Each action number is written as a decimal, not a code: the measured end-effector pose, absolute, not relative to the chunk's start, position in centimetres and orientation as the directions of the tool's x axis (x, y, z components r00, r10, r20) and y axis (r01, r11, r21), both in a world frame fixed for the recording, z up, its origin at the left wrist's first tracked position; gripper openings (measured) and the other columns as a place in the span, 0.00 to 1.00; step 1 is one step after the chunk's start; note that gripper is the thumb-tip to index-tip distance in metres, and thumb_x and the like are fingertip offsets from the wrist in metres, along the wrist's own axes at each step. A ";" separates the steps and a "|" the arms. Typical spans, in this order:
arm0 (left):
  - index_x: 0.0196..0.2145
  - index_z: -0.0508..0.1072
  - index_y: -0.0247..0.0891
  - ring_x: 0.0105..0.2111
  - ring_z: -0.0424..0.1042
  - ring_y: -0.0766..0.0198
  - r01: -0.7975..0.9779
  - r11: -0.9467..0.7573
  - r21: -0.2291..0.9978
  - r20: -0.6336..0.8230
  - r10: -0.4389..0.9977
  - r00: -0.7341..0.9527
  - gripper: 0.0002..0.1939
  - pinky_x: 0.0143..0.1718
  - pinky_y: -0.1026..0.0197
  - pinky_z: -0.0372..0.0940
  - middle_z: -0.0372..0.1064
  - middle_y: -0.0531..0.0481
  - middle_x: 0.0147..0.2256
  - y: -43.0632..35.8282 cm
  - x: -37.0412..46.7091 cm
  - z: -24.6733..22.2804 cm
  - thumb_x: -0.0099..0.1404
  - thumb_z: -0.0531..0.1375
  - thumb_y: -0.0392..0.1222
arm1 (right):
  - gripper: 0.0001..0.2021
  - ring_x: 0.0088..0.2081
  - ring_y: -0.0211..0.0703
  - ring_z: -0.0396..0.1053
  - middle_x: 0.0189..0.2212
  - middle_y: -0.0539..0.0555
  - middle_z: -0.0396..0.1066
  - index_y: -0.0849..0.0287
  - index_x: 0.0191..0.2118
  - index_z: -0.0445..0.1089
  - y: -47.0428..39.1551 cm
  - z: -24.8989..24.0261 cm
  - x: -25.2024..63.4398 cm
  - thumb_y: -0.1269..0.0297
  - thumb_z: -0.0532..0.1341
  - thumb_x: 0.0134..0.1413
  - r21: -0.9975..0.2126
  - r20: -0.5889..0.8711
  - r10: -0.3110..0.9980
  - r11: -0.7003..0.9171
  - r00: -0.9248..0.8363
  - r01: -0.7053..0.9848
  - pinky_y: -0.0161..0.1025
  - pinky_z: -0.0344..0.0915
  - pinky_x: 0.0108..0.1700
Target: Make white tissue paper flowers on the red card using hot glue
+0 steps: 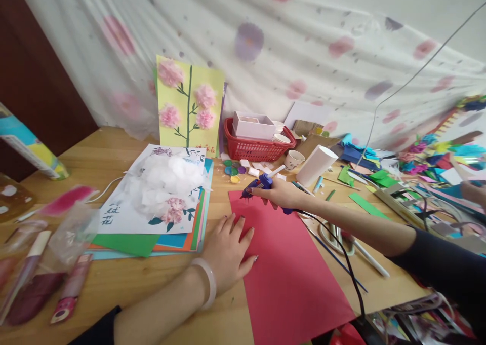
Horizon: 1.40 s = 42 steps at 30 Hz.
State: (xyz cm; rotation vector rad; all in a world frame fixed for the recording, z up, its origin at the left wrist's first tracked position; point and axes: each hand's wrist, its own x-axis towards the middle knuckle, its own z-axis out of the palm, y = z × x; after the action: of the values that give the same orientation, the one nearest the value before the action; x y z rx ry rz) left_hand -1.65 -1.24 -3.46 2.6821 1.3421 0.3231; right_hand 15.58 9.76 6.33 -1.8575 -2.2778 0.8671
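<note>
A sheet of red paper (292, 279) lies on the wooden table in front of me. My left hand (230, 254) rests flat on its left edge, fingers spread, with a pale bangle at the wrist. Over the far end of the sheet, my right hand (283, 194) is wrapped round a blue glue gun (261, 182). A white glue stick (277, 170) pokes out of its back, and its nozzle points left and down at the paper. From the grip a black cord (347, 254) runs down toward the table's front edge.
Left of the sheet, white cotton (163, 180) covers a flower picture on stacked coloured paper (129, 242). Behind stand a yellow flower card (190, 102), a red basket (258, 147), a paper cup (294, 159) and a white roll (317, 166). Paper scraps (383, 178) crowd the right; another person's hand (473, 192) shows there.
</note>
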 end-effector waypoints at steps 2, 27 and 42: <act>0.60 0.66 0.35 0.61 0.56 0.37 0.770 -0.603 0.211 0.147 0.798 0.584 0.29 0.59 0.38 0.52 0.60 0.32 0.61 -1.2 -1.7 -3.6 0.69 0.49 0.55 | 0.24 0.18 0.37 0.67 0.18 0.51 0.72 0.57 0.25 0.72 9.8 6.3 15.8 0.39 0.59 0.52 -0.472 -0.295 0.911 0.123 -0.288 0.873 0.31 0.59 0.17; 0.60 0.66 0.36 0.62 0.56 0.40 0.771 -0.598 0.219 0.166 0.802 0.574 0.26 0.59 0.41 0.53 0.60 0.34 0.61 -1.2 -1.7 -3.8 0.70 0.50 0.51 | 0.24 0.20 0.37 0.68 0.18 0.52 0.72 0.58 0.22 0.73 10.6 5.9 16.1 0.40 0.59 0.52 -0.496 -0.257 0.911 0.163 -0.323 0.853 0.30 0.60 0.19; 0.62 0.64 0.36 0.62 0.55 0.38 0.782 -0.590 0.201 0.128 0.807 0.576 0.28 0.59 0.40 0.54 0.58 0.34 0.62 -1.3 -1.6 -3.8 0.70 0.48 0.52 | 0.22 0.16 0.35 0.65 0.18 0.50 0.71 0.57 0.24 0.75 10.4 6.0 16.2 0.42 0.60 0.51 -0.482 -0.237 0.924 0.157 -0.301 0.862 0.31 0.58 0.15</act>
State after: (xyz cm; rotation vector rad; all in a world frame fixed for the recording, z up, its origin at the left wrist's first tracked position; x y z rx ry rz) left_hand -1.64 -1.25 -3.82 2.6787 1.3570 0.3122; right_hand 16.16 10.38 6.01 -1.7850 -2.3008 0.8310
